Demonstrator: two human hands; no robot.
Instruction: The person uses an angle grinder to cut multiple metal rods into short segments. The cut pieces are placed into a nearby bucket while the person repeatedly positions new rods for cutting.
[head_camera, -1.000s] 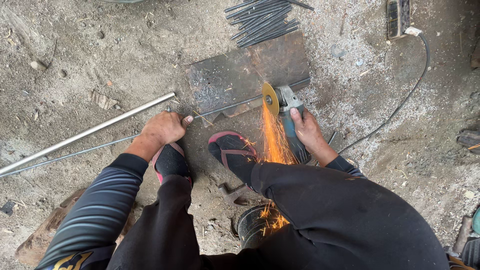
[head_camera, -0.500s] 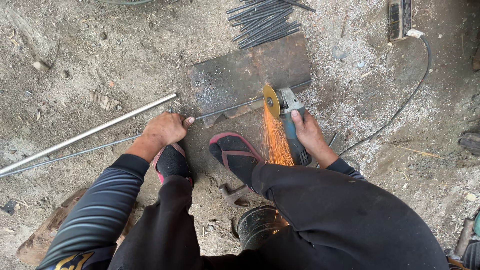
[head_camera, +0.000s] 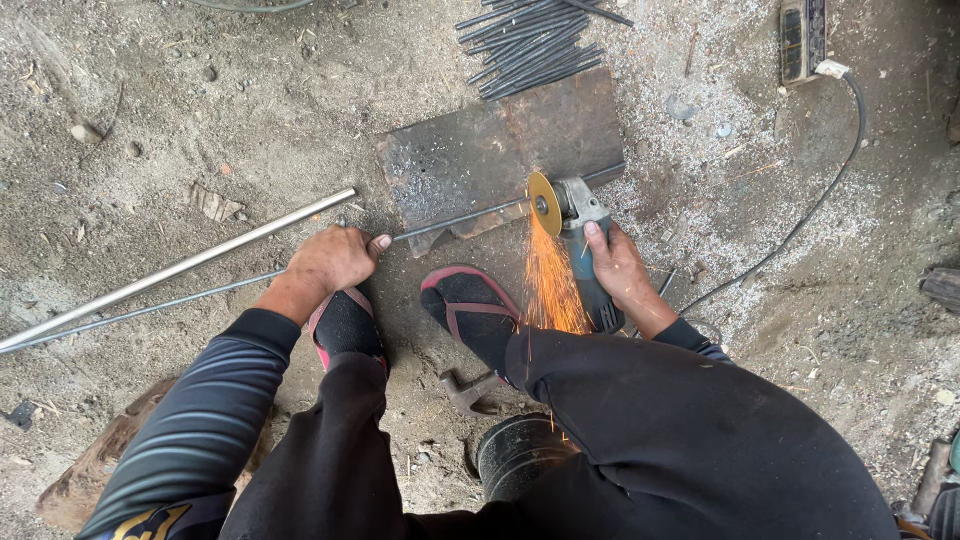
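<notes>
The floor is bare, grey-brown packed dirt (head_camera: 200, 110) strewn with small stones and scraps, paler with fine grit towards two o'clock, under flat, even daylight that throws no hard shadows. A bundle of short dark metal rods (head_camera: 530, 40) lies at twelve o'clock, a black rectangular socket block (head_camera: 803, 35) sits at one o'clock with a black cable (head_camera: 800, 230) curving from it down towards three o'clock, and a long pale metal pipe (head_camera: 180, 268) runs aslant at nine o'clock. A worn brown wooden board (head_camera: 85, 480) lies at seven o'clock and a round black bucket (head_camera: 512, 455) stands at six o'clock.
</notes>
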